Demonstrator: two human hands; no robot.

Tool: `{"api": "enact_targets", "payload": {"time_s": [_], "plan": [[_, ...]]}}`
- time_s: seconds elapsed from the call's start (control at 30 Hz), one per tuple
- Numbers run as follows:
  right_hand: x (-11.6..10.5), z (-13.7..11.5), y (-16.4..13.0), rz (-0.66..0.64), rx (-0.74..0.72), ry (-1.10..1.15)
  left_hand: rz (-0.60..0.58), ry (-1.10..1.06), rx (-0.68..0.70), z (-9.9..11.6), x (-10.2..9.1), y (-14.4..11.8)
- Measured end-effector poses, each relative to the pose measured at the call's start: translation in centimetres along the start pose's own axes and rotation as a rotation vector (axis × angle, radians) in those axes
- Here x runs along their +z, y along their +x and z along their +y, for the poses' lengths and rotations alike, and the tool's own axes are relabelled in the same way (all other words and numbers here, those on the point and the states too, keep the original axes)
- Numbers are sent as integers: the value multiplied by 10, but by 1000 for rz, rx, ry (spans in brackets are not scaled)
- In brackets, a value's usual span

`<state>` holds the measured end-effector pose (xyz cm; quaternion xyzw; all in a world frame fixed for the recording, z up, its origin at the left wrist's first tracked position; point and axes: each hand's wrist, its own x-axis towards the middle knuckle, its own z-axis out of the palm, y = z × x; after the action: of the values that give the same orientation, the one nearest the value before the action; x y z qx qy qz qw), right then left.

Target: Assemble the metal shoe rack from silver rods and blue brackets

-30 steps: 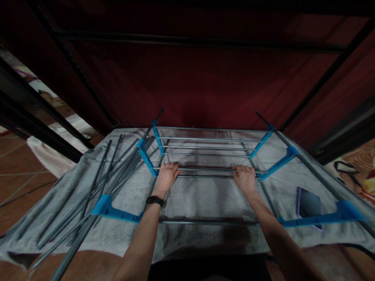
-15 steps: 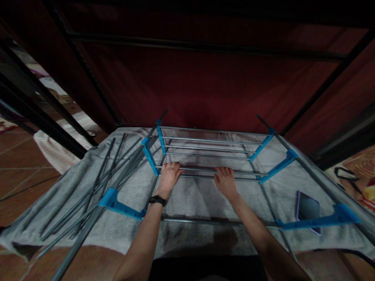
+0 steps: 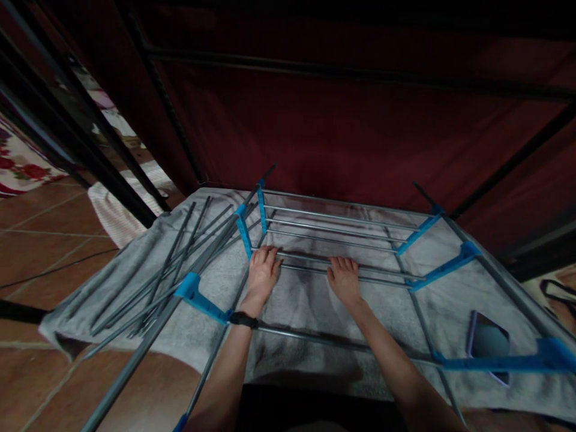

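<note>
A partly built rack of grey metal tubes and blue plastic brackets stands before me. My left hand (image 3: 263, 273) has its fingers curled over the crossing metal rods (image 3: 306, 267), close to the left middle bracket (image 3: 244, 231). Further along the same pair of rods, my right hand (image 3: 345, 278) rests with its fingers bent over them; its palm side is hidden. Behind both hands, several thinner rods (image 3: 333, 225) run between the far left bracket (image 3: 261, 207) and the far right bracket (image 3: 419, 234). The right middle bracket (image 3: 445, 267) bears the other end of the held rods.
Loose grey tubes (image 3: 175, 264) lie crossed on the grey blanket (image 3: 306, 372) at left. A phone (image 3: 488, 345) lies at right beside the near right bracket (image 3: 508, 362). The near left bracket (image 3: 202, 298) juts inward. A dark red panel (image 3: 324, 132) closes off the back.
My view has swung a little to the left, so the rack and phone appear further right. Both hands stay on the same rods.
</note>
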<state>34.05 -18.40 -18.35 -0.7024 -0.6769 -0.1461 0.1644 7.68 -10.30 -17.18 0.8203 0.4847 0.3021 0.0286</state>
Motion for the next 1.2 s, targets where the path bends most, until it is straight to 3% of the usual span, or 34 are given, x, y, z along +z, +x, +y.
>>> {"api": "enact_targets", "payload": {"time_s": [0.37, 0.57, 0.7, 0.87, 1.2], "plan": [[0, 1, -2, -7, -4, 2, 62, 40, -257, -27, 1, -62], [1, 2, -2, -10, -5, 4, -87, 90, -418, -32, 2, -79], [1, 3, -2, -9, -3, 6, -81, 56, -396, -32, 0, -87], [3, 4, -3, -7, -5, 5, -18, -118, -258, -29, -10, -103], [3, 3, -2, 2, -11, -2, -13, -141, -176, -16, -26, -171]]}}
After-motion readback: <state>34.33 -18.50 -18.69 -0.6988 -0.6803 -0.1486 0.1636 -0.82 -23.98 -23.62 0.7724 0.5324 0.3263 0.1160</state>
